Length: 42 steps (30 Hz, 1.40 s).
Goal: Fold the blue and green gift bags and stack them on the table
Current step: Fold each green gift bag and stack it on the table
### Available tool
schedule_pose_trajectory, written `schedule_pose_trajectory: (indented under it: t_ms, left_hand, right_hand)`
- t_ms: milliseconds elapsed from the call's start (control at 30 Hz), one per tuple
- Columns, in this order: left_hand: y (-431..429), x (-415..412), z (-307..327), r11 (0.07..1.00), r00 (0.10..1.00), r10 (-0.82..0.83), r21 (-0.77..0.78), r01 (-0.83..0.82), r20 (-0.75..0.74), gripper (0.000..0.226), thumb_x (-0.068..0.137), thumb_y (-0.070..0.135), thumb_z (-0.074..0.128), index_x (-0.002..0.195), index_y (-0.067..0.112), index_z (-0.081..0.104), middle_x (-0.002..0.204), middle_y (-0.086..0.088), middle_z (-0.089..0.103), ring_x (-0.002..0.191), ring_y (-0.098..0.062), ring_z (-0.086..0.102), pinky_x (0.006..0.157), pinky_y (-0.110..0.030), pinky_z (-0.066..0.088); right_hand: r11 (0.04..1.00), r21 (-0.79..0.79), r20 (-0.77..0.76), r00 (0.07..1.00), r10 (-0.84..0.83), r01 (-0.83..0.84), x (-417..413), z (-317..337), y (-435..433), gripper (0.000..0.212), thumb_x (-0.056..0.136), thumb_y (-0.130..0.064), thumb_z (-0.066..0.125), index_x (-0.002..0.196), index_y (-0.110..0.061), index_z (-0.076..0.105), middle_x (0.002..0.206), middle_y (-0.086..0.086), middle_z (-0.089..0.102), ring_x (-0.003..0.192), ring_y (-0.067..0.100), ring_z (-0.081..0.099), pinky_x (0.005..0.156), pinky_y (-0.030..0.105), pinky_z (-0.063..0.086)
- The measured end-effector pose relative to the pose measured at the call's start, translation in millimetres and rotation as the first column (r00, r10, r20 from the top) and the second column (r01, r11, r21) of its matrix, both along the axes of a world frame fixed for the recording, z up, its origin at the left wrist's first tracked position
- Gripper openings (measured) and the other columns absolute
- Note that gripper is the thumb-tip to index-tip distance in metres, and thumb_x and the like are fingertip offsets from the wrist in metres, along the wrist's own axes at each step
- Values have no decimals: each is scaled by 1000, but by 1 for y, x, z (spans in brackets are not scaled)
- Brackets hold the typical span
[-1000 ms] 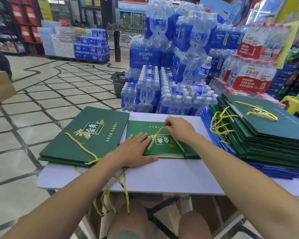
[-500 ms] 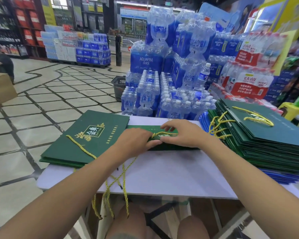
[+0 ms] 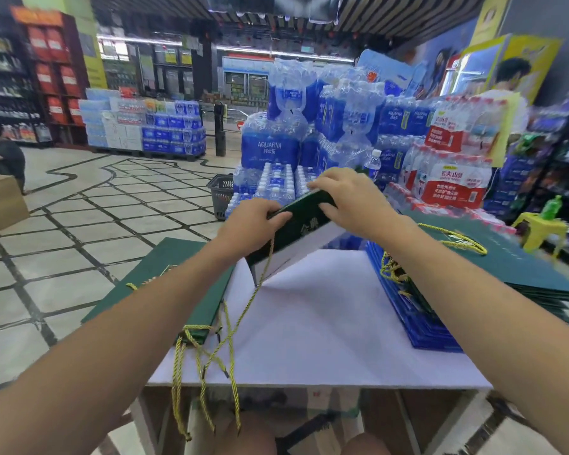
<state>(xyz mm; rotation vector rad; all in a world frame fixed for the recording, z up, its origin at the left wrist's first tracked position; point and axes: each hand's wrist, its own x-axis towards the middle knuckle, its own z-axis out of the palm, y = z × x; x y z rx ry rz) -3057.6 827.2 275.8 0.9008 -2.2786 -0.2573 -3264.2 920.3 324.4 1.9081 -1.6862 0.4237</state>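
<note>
Well, 2 hands [image 3: 251, 227] [image 3: 352, 201], 1 grn bag [image 3: 304, 220]

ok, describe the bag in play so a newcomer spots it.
Find the white table in front of the bottled-water display. Over it, between the flat green bags at left and the green-over-blue stack at right, the left hand and right hand grip one green bag. It alone is tilted up, not flat, white underside showing, yellow cord dangling.
</note>
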Motion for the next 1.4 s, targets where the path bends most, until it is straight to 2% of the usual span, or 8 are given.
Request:
schedule_pose_trajectory:
  t_ms: [167,333,500,600,667,800,1033,1400]
  left_hand:
    - [15,-6,-14,976,952,136,200,-83,-272,43,102,45,58,67,19,57,60,5,54,59,-13,51,54,-32,32]
    - [36,-24,-36,862,756,301,506,45,-581,43,103,38,57,69,12,50,58,0,42,56,-16,36,57,-35,30]
    - [69,-54,-92,500,663,453,786,365,-596,29,107,32,51,104,7,64,103,-20,72,86,-28,68,71,-44,58]
    - [79,-48,-105,236,850,296,895,377,-436,38,108,36,50,122,2,59,106,-17,71,81,-30,72,64,-40,62]
    - [76,-33,-107,387,998,-15,920,58,-57,47,106,48,47,108,4,61,96,-12,72,66,-28,69,60,-35,60]
    - [33,-13,-109,960,927,32,248,-133,375,35,101,30,48,78,7,63,78,-8,67,73,-30,64,67,-36,55]
    - [-35,2,-121,996,759,-36,-43,84,650,52,101,8,40,152,18,46,160,-2,40,146,-24,38,110,-43,44]
    - [1,5,-128,931,784,0,-286,227,621,36,99,55,51,106,28,73,100,2,65,103,-24,59,76,-36,38]
  right_hand:
    - [983,-181,261,963,73,-25,17,-34,2,51,91,-30,66,139,-16,58,135,6,57,126,29,51,103,47,48]
    - [981,192,756,632,-172,38,27,-67,-7,76,92,-62,50,153,-19,40,151,10,48,137,28,47,115,48,37]
    - [885,445,669,707,-230,-133,16,-98,-4,36,105,-34,50,136,-20,63,142,-2,61,131,17,55,112,31,39]
    - [786,617,478,815,-329,-45,-2,-134,-2,35,105,-30,48,135,-22,64,143,-1,61,132,20,54,108,29,38]
    - [730,684,395,848,-354,-14,-13,-154,-1,37,103,-26,46,135,-24,63,145,0,59,133,21,53,110,31,39]
    - [773,634,357,881,-311,16,-22,-161,6,36,103,-26,49,136,-26,62,146,-2,56,133,20,50,111,33,37]
    - [793,567,450,890,-72,-222,63,-148,54,26,87,-58,61,96,-34,70,85,-20,63,73,-5,57,71,23,48]
    - [897,353,749,655,-102,-264,35,-137,50,12,98,-16,59,102,-25,66,84,-5,76,70,9,72,65,22,52]
